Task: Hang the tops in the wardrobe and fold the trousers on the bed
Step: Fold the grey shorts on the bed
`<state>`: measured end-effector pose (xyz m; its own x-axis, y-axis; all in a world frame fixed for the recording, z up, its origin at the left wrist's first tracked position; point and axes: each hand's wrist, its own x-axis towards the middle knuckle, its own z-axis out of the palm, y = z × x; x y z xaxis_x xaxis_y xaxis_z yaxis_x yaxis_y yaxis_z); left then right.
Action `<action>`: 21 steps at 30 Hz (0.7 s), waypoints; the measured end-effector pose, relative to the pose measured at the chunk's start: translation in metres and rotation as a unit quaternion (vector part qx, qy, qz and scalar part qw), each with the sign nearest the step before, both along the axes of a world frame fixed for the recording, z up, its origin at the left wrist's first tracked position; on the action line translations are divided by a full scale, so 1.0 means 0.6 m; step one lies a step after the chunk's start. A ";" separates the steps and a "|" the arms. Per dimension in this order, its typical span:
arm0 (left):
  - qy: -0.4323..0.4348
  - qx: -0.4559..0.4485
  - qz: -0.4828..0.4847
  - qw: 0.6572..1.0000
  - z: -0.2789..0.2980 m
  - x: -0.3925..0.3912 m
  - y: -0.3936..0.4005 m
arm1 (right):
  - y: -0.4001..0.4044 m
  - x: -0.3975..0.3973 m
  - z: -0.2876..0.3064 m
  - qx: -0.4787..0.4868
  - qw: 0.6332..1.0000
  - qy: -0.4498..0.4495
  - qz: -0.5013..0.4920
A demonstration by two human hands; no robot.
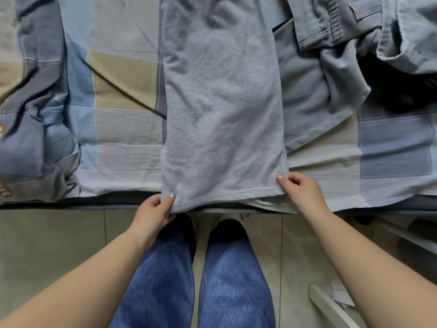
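Grey fleecy trousers [222, 102] lie flat down the middle of the bed, their hem hanging just over the near edge. My left hand [153, 214] pinches the hem's left corner. My right hand [300, 190] pinches the right corner, thumb on top. A second grey garment [314, 95] lies partly under the trousers on the right. Pale denim jeans [343, 22] are bunched at the top right.
The checked bedsheet [123, 86] covers the bed. A rumpled quilt [30, 114] lies at the left. A thin dark cord [123, 88] runs across the sheet. Tiled floor [59, 237] and my blue-jeaned legs are below; a white object [331, 306] stands at the lower right.
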<state>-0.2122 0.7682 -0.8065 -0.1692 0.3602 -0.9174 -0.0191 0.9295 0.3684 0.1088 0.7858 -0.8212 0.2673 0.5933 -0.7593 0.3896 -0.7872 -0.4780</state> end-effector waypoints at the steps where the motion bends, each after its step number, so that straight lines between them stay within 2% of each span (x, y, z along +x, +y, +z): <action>1: -0.021 -0.005 -0.004 1.000 0.000 0.005 0.008 | 0.008 -0.004 0.000 0.005 1.000 0.001 0.003; 3: -0.044 -0.018 -0.027 0.999 -0.003 0.017 0.021 | 0.017 -0.006 -0.002 0.010 1.000 0.004 -0.010; 6: -0.022 -0.041 -0.035 0.998 -0.001 0.019 0.020 | 0.009 0.005 -0.006 -0.009 1.000 0.002 -0.019; 11: -0.008 -0.043 -0.012 0.999 0.017 0.010 0.014 | 0.018 0.023 0.014 -0.049 0.990 0.090 -0.096; 15: -0.031 0.025 0.081 0.996 0.044 0.024 0.055 | 0.072 0.018 0.045 0.003 0.968 0.154 -0.200; 18: -0.026 0.078 0.189 0.979 0.070 0.023 0.112 | 0.126 0.012 0.076 0.045 0.948 0.202 -0.240; 21: -0.063 0.117 0.231 0.964 0.090 0.018 0.182 | 0.186 0.009 0.099 0.077 0.919 0.271 -0.278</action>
<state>-0.2012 0.8772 -0.7527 -0.2534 0.4723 -0.8442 -0.4689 0.7034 0.5342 0.1142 0.8977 -0.7621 0.1689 0.5904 -0.7892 -0.3794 -0.7001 -0.6049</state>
